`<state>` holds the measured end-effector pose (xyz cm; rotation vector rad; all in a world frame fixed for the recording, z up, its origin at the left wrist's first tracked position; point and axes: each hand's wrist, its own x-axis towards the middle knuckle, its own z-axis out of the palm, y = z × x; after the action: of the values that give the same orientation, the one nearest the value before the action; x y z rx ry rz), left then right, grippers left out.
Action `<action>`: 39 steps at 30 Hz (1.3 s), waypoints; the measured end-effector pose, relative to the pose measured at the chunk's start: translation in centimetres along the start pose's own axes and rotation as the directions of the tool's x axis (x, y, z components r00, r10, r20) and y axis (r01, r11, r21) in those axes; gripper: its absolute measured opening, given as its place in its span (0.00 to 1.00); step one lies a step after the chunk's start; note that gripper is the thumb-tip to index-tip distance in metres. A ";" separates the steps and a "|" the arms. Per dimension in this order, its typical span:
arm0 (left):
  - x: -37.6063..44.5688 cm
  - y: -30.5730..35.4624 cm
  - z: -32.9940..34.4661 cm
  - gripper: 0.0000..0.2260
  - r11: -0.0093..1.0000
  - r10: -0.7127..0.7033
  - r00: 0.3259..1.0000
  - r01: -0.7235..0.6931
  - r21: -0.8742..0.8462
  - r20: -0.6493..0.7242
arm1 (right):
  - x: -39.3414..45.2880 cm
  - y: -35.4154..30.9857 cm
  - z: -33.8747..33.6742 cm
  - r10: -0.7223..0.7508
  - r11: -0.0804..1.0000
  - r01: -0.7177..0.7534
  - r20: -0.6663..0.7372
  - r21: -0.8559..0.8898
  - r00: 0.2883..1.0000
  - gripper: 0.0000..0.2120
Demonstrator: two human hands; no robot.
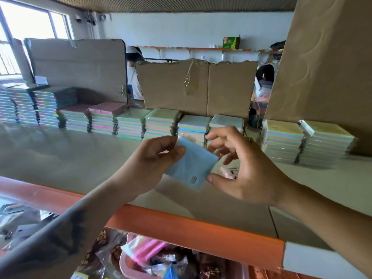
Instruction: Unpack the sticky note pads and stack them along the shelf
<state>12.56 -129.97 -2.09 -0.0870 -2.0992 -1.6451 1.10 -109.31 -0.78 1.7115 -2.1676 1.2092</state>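
While the left hand [153, 158] pinched the upper left corner of the blue sticky note pad [192, 168] between thumb and curled fingers, the pad hung tilted above the shelf [60, 158], its lower corner touching the right thumb. Just right of it, the right hand [241, 168] sat with fingers spread and loosely curled, seemingly plucking clear wrapper off its upper edge; whether they held film was hard to tell. Behind stood the row of stacked pads [130, 125], partly hidden by both hands.
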 end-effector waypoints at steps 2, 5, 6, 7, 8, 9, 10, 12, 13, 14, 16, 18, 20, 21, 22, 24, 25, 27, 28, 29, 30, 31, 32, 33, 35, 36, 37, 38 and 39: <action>0.1 0.1 0.2 0.06 1.000 -0.010 1.000 0.010 0.011 0.014 | 0.3 0.1 0.2 0.054 0.996 -0.056 0.034 0.063 0.998 0.24; 0.3 0.2 -0.1 0.09 0.999 -0.028 0.999 0.028 -0.017 -0.031 | 0.5 -0.1 0.1 0.156 0.952 -0.157 0.023 0.264 0.987 0.20; 0.2 0.1 -0.3 0.14 0.999 -0.041 0.998 0.040 -0.029 -0.037 | 0.5 -0.2 0.1 0.181 0.932 -0.171 -0.003 0.320 0.983 0.18; 0.2 0.0 -0.4 0.18 0.998 -0.057 0.998 0.056 -0.029 -0.038 | 0.5 -0.3 0.1 0.209 0.909 -0.184 -0.026 0.375 0.978 0.17; 0.0 0.0 -0.5 0.19 0.998 -0.065 0.997 0.064 -0.019 -0.040 | 0.5 -0.5 0.0 0.242 0.884 -0.201 -0.045 0.422 0.969 0.16; -0.1 0.1 -0.6 0.18 0.998 -0.066 0.997 0.065 -0.006 -0.046 | 0.5 -0.6 0.0 0.271 0.864 -0.217 -0.057 0.454 0.961 0.16; -0.2 0.1 -0.6 0.15 0.998 -0.064 0.997 0.065 0.009 -0.049 | 0.5 -0.6 -0.1 0.289 0.852 -0.228 -0.060 0.470 0.955 0.15; -0.1 0.3 -0.6 0.12 0.997 -0.075 0.996 0.076 0.016 -0.048 | 0.4 -0.5 0.0 0.286 0.865 -0.229 -0.063 0.447 0.956 0.16; 0.0 0.3 -0.6 0.13 0.996 -0.083 0.996 0.084 0.006 -0.042 | 0.3 -0.5 0.1 0.262 0.894 -0.214 -0.071 0.394 0.962 0.17; 0.2 0.2 -0.7 0.14 0.996 -0.092 0.995 0.091 -0.010 -0.039 | 0.1 -0.5 0.1 0.219 0.938 -0.185 -0.088 0.293 0.972 0.19; 0.3 0.5 -0.6 0.17 0.994 -0.105 0.994 0.104 -0.030 -0.031 | -0.2 -0.3 0.0 0.052 0.997 -0.057 -0.125 -0.042 0.991 0.25; 0.4 0.8 -0.4 0.18 0.995 -0.100 0.995 0.099 -0.011 -0.010 | -0.2 -0.3 -0.3 -0.142 0.936 0.111 -0.071 -0.333 0.987 0.31; 0.6 1.0 -0.1 0.17 0.996 -0.091 0.996 0.090 0.019 0.023 | 0.0 -0.5 -0.5 -0.218 0.846 0.199 0.020 -0.494 0.976 0.32; 0.8 1.1 0.0 0.17 0.996 -0.084 0.996 0.083 0.036 0.036 | 0.2 -0.6 -0.5 -0.237 0.810 0.226 0.051 -0.541 0.970 0.31; 0.9 1.2 0.1 0.18 0.996 -0.077 0.996 0.075 0.051 0.048 | 0.3 -0.6 -0.4 -0.253 0.790 0.245 0.067 -0.562 0.965 0.30; 0.9 1.4 0.1 0.19 0.996 -0.058 0.996 0.053 0.072 0.069 | 0.3 -0.7 -0.2 -0.274 0.776 0.267 0.076 -0.571 0.959 0.29; 0.9 1.3 0.0 0.18 0.994 -0.043 0.996 0.034 0.101 0.082 | 0.3 -0.7 -0.3 -0.274 0.778 0.269 0.080 -0.568 0.958 0.29; 0.5 0.9 -0.9 0.19 0.955 -0.019 0.994 -0.013 0.295 0.104 | 0.7 -0.8 -0.4 -0.246 0.793 0.253 0.088 -0.554 0.965 0.29; 0.2 0.8 -1.6 0.23 0.895 -0.040 0.995 -0.005 0.446 0.093 | 1.2 -0.7 -0.7 -0.222 0.804 0.235 0.090 -0.546 0.971 0.29; -0.3 0.6 -2.5 0.29 0.809 -0.084 0.995 0.034 0.587 0.058 | 1.9 -0.7 -0.9 -0.199 0.814 0.217 0.091 -0.539 0.976 0.29; -0.8 0.4 -3.4 0.35 0.708 -0.129 0.991 0.073 0.702 0.028 | 2.8 -0.6 -1.3 -0.172 0.827 0.193 0.089 -0.528 0.981 0.29; -1.2 0.3 -4.2 0.39 0.607 -0.175 0.985 0.095 0.789 0.016 | 4.0 -0.5 -1.5 -0.137 0.845 0.162 0.086 -0.510 0.987 0.29; -1.6 0.2 -4.7 0.41 0.516 -0.223 0.975 0.097 0.851 0.024 | 5.3 -0.4 -1.8 -0.093 0.865 0.122 0.083 -0.486 0.992 0.29; -1.9 0.2 -5.0 0.42 0.445 -0.273 0.961 0.086 0.891 0.043 | 6.8 -0.2 -2.0 -0.049 0.882 0.080 0.077 -0.464 0.996 0.28; -2.1 0.3 -5.1 0.43 0.386 -0.352 0.932 0.061 0.920 0.086 | 10.0 0.7 -2.0 0.009 0.896 0.013 0.049 -0.444 0.999 0.26; -2.1 0.3 -5.0 0.43 0.377 -0.383 0.918 0.055 0.925 0.101 | 11.6 1.3 -1.9 0.038 0.895 -0.016 0.041 -0.446 0.998 0.25; -2.1 0.3 -4.8 0.43 0.370 -0.410 0.905 0.053 0.928 0.112 | 12.8 2.0 -1.8 0.072 0.891 -0.045 0.043 -0.452 0.996 0.24; -2.1 0.3 -4.7 0.43 0.362 -0.431 0.895 0.051 0.931 0.119 | 13.8 2.7 -1.7 0.107 0.885 -0.070 0.054 -0.460 0.993 0.23; -2.0 0.2 -4.6 0.42 0.356 -0.444 0.888 0.049 0.933 0.123 | 14.6 3.5 -1.5 0.137 0.877 -0.088 0.069 -0.471 0.988 0.22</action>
<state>15.92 -133.77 -1.91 0.3553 -3.1568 -0.3001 -7.54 -119.38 6.43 1.4791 -2.3906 0.5490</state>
